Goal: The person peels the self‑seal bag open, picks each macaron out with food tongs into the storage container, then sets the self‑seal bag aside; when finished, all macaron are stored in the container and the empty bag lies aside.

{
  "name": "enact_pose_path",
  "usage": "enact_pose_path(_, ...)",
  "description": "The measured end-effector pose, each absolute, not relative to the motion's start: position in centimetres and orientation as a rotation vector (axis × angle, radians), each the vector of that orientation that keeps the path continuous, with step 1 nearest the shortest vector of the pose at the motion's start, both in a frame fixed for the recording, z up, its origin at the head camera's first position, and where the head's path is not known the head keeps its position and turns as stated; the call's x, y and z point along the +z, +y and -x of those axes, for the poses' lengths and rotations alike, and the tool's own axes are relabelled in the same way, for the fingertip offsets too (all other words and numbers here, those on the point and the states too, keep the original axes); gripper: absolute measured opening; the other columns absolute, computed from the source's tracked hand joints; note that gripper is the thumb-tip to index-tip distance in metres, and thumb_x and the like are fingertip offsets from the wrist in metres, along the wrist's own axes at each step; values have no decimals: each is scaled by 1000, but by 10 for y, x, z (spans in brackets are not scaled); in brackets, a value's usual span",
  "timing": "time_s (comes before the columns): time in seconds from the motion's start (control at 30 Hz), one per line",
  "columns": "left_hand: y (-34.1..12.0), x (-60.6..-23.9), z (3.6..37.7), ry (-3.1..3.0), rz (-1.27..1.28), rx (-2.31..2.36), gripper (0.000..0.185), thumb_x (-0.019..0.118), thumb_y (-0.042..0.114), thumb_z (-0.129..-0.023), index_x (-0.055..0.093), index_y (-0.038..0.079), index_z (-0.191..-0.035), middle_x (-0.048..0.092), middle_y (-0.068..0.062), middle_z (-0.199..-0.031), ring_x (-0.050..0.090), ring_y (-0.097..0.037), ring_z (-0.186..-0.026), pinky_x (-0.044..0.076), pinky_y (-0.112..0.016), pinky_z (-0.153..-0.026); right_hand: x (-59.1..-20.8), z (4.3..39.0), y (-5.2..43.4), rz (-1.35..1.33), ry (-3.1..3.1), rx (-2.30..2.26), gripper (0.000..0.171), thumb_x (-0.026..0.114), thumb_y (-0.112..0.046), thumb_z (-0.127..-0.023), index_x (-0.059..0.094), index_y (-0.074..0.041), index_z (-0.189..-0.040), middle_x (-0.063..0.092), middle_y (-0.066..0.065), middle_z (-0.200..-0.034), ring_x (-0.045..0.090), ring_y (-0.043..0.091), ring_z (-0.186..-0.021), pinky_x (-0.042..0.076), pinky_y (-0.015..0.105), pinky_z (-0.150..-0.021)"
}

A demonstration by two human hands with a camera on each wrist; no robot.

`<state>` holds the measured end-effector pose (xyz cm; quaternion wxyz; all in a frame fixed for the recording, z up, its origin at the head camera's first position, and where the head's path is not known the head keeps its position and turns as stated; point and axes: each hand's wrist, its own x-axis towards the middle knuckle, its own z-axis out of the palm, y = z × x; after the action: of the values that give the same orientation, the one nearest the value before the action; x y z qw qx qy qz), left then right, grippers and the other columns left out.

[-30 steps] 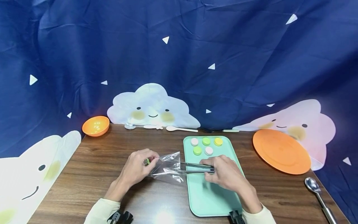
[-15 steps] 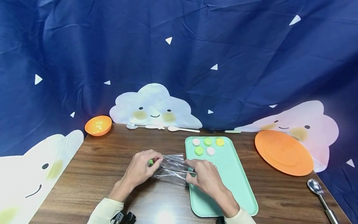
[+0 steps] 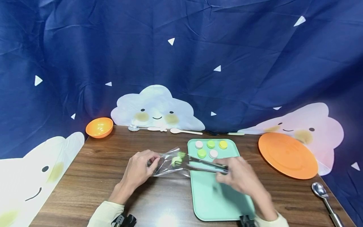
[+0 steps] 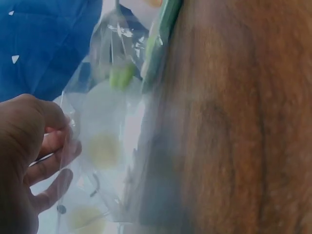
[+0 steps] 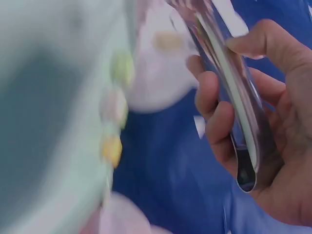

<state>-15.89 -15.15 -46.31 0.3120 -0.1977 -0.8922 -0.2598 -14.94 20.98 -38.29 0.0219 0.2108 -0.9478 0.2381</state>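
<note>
In the head view my left hand (image 3: 141, 166) pinches the closed-end side of a clear plastic bag (image 3: 165, 171) between thumb and fingers. My right hand (image 3: 239, 174) grips metal tongs (image 5: 229, 83), their arms pointing left over the tray. At the tips of the tongs is a light green thing (image 3: 177, 160), blurred, near the right end of the bag. The left wrist view shows the green thing (image 4: 122, 76) inside the clear film, with the tongs reaching in from above; its kind is too blurred to tell.
A mint-green tray (image 3: 218, 205) bears several macarons (image 3: 210, 144) in white, green and yellow. An orange bowl (image 3: 99, 127) stands back left, an orange plate (image 3: 287, 156) back right. Spoons (image 3: 185, 131) lie along the back edge, and a metal scoop (image 3: 326, 201) lies at right.
My right hand first pushed the tongs left, deeper into the bag, then drew back right. The green thing has shifted from beside my left fingers toward the bag's right end.
</note>
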Motion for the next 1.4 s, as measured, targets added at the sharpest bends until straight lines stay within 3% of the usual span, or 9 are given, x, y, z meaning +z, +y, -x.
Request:
enact_pose_path(0.1,-154,-463,160,-2358,493,-704,10,85,11,-86,79,18,-91,67,11,-76,63,-6,-67,50,-29,-64,-370,149,249,-529,-2952,715,43,84,-13,-77,82,-16,-120,63,-11,-67,44,2,-53,37,25,-48)
enact_pose_path(0.23,-155,-462,159,-2391,479,-715,10,84,11,-87,79,19,-91,66,12,-75,63,-7,-67,50,-29,-65,-365,147,296,-326,-2992,613,44,85,-18,-79,80,-14,-122,50,-10,-58,41,11,-56,32,29,-51)
enact_pose_path(0.4,-155,-462,158,-2402,488,-722,12,84,9,-86,78,19,-89,65,12,-75,61,-4,-68,51,-30,-66,-370,150,329,-189,-3056,495,50,86,-25,-81,77,-7,-127,51,-4,-65,43,18,-65,32,33,-57)
enact_pose_path(0.7,-156,-462,158,-2395,501,-715,11,84,10,-86,79,19,-90,66,12,-75,63,-6,-68,52,-30,-66,-376,155,333,-191,-3094,500,47,85,-26,-83,77,-6,-125,51,-4,-63,44,17,-62,36,34,-57)
enact_pose_path(0.8,-157,-461,159,-2399,502,-717,10,84,12,-87,79,20,-91,67,13,-76,63,-5,-68,52,-30,-67,-372,155,341,-141,-3081,521,50,84,-26,-83,76,-4,-128,61,2,-69,48,20,-65,37,34,-59)
enact_pose_path(0.93,-157,-460,160,-2406,508,-721,9,83,13,-88,79,20,-91,68,12,-78,64,-6,-69,53,-30,-67,-373,158,356,30,-3010,488,55,83,-28,-83,73,-2,-130,74,23,-93,60,35,-76,41,37,-62)
enact_pose_path(1.1,-158,-461,160,-2418,519,-710,9,83,13,-88,78,21,-90,68,12,-78,61,-5,-70,52,-28,-66,-390,163,361,232,-2909,492,51,83,-28,-85,72,-1,-127,71,38,-111,64,60,-90,47,53,-66)
enact_pose_path(1.2,-157,-461,160,-2428,520,-708,10,84,14,-88,78,21,-89,67,13,-78,61,-5,-71,52,-27,-66,-399,167,358,308,-2879,519,48,83,-28,-86,74,-3,-126,71,38,-109,64,62,-89,48,58,-66)
enact_pose_path(1.4,-155,-462,160,-2443,517,-707,9,83,14,-89,78,21,-89,67,13,-78,60,-3,-71,52,-26,-66,-415,170,351,326,-2893,510,49,81,-27,-82,74,-4,-125,72,36,-101,65,55,-80,47,52,-60)
